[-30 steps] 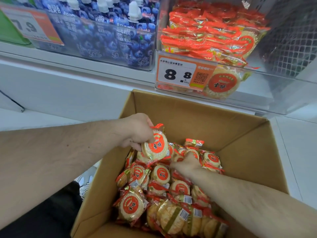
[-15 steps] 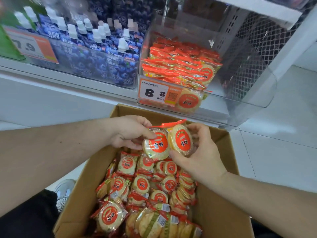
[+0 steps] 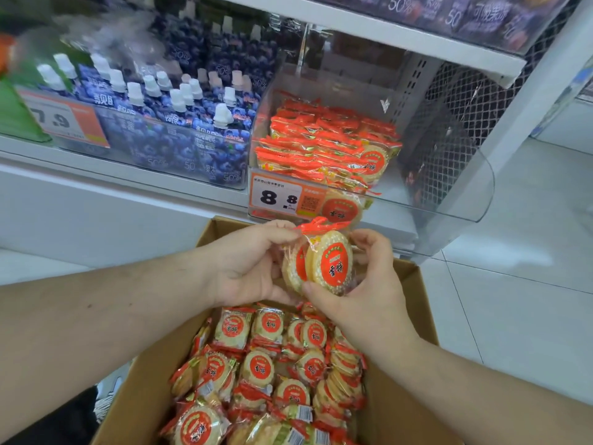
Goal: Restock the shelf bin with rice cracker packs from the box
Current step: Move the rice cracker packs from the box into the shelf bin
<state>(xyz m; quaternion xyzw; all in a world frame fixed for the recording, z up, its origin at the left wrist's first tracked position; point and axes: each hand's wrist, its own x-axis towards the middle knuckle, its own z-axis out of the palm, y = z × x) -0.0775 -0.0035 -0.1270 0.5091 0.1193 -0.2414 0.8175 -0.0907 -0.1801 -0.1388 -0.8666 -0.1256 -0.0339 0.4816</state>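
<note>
Underfoot, pale glossy floor tiles [image 3: 519,284] spread out to the right of the cardboard box [image 3: 414,316], which stands open on the floor, pushed up close to a white shelf unit [image 3: 96,200]. Above the box, on the shelf, sits a clear plastic bin [image 3: 449,175] partly filled with red-and-gold rice cracker packs [image 3: 321,149], heaped toward its left side; an orange price tag [image 3: 279,199] reading 8.8 is fixed to the bin's front, directly above the far edge of the box. Left of the bin stand rows of blue drink pouches [image 3: 179,123] with white caps, fronted by another price tag [image 3: 61,118] showing 7.9. Behind the bin, a dark wire mesh panel [image 3: 465,101] closes off the shelf's end, and a second shelf board [image 3: 385,36] runs overhead.

Inside the box, more cracker packs [image 3: 272,364] lie in loose rows, most with their round red labels facing up.

Both forearms reach in from the near side and meet over the far end of the box, just below the bin's price tag. The left hand [image 3: 247,268] curls its fingers and thumb around one pack [image 3: 293,268], holding it upright on edge. The right hand [image 3: 369,284] grips a second pack [image 3: 330,264] between thumb below and fingers above, its label facing the camera. The two held packs overlap, pressed side by side.
</note>
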